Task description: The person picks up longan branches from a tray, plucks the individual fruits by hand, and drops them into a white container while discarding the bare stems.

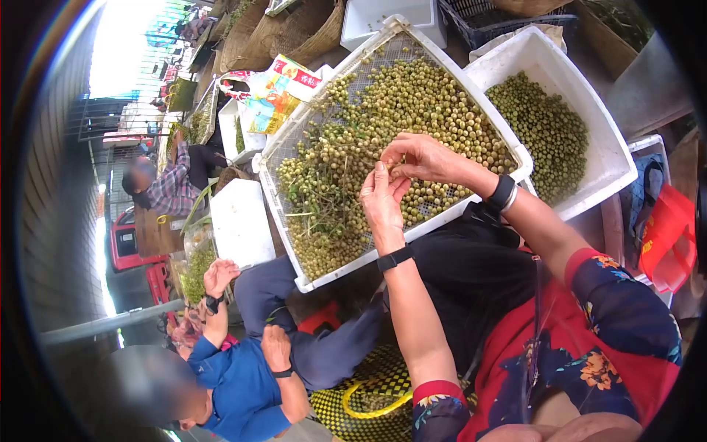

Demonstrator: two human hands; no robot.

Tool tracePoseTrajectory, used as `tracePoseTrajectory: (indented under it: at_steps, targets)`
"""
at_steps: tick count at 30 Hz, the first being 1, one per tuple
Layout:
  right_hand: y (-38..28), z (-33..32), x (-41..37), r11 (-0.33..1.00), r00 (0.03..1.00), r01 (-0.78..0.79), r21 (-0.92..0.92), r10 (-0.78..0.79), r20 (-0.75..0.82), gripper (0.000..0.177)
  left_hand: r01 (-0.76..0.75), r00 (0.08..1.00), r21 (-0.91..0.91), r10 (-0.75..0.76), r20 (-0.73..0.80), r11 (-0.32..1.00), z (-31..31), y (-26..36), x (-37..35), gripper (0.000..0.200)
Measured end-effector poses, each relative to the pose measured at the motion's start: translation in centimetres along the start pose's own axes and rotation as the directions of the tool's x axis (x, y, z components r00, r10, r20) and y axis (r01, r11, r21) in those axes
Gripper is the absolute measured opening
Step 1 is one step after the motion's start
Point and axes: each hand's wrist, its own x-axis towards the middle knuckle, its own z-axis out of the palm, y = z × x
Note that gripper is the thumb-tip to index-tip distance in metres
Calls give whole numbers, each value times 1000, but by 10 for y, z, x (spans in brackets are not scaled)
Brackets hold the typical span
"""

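Note:
Over a white mesh-bottomed tray point(346, 65) of small round yellow-green fruits point(442, 96), my two hands meet with their fingertips together. My left hand point(383, 206) is closed in a pinch, thumb raised. My right hand point(426, 158) bends in from the right, its thumb and fingers pinched against the left fingertips. What lies between the fingers is too small to make out. Beneath and left of the hands, thin stems and twigs point(324, 169) are mixed with the fruits.
A white box point(607, 173) holding greener fruits stands right of the tray. A co-worker in a blue shirt point(243, 387) sits at lower left, near a yellow-black woven basket point(331, 405). A printed bag point(283, 88), a white foam lid point(241, 221) and a red bag point(666, 239) are around.

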Motion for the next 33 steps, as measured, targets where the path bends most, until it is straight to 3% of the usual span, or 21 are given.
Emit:
tracePoseTrajectory:
  at_steps: [3, 5, 6, 7, 9, 10, 11, 13, 14, 15, 17, 20, 21, 23, 24, 27, 28, 29, 30, 31, 33]
  targets:
    - [10, 3, 0, 996, 994, -42, 82, 34, 104, 16, -27, 999, 131, 30, -15, 991, 6, 7, -12, 33]
    - [10, 7, 0, 860, 965, -259, 440, 212, 153, 20, -25, 998, 142, 34, -60, 989, 5, 9, -18, 33]
    - [10, 6, -5, 738, 956, -294, 608, 225, 189, 17, 7, 998, 44, -4, -60, 999, 5, 10, -19, 32]
    - [5, 8, -7, 738, 956, -293, 607, 225, 188, 17, 7, 998, 44, -4, -59, 999, 4, 10, -20, 32]
    - [-4, 10, -14, 618, 954, -265, 740, 279, 109, 15, -3, 995, -44, -1, -97, 999, 7, 7, -22, 32]
    - [-3, 11, -17, 631, 957, -242, 737, 280, 74, 14, -7, 993, -84, -3, -118, 996, 6, 8, -23, 33]
    - [0, 13, -18, 693, 958, -245, 678, 281, 58, 16, -18, 989, -38, 12, -149, 999, 6, 9, -24, 32]
    - [-2, 14, -24, 939, 980, -196, 284, 197, 26, 18, -27, 995, 161, 43, -93, 987, 7, 9, -29, 32]
    - [-6, 19, -25, 996, 996, -66, 56, 69, -49, 18, -24, 996, 236, 42, -73, 971, 10, 9, -35, 34]
    - [-2, 24, -23, 970, 965, 213, -114, -227, -131, 14, -105, 989, 436, 141, -50, 894, 11, 8, -38, 34]
    - [-3, 28, -27, 981, 974, 192, -30, -195, -114, 15, -191, 971, 632, 241, 7, 751, 7, 10, -46, 32]
    - [-9, 35, -38, 987, 998, 0, 163, 10, -60, 20, -252, 944, 715, 328, 34, 653, 5, 11, -57, 30]
    - [-10, 38, -40, 979, 997, -19, 202, 32, -63, 19, -250, 946, 710, 322, 35, 658, 1, 8, -56, 30]
    - [-16, 36, -44, 923, 991, -127, 364, 131, 14, 17, -193, 970, 545, 244, -23, 816, -7, 1, -54, 29]
    - [-17, 33, -44, 924, 991, -133, 358, 136, 16, 17, -153, 981, 477, 191, -30, 865, -12, -2, -52, 27]
    - [-12, 26, -42, 929, 977, -191, 318, 149, 151, 14, -249, 953, 595, 304, 9, 764, -10, 2, -64, 28]
    - [-6, 19, -39, 982, 986, -67, 177, 38, 160, 10, -201, 946, 543, 306, -109, 816, -3, 13, -76, 25]
    - [1, 10, -35, 997, 980, 65, 34, -70, 187, 12, -231, 917, 595, 377, -132, 770, -6, 28, -92, 22]
    - [4, -6, -35, 985, 964, 154, -71, -135, 229, 27, -247, 880, 582, 431, -199, 774, -12, 40, -110, 21]
    - [12, -26, -34, 981, 959, 111, -159, -63, 277, 36, -365, 803, 569, 559, -208, 737, -26, 46, -129, 21]
    - [17, -74, -33, 899, 944, 116, -422, 33, 329, 31, -214, 668, 786, 674, -316, 580, -41, 61, -182, 25]
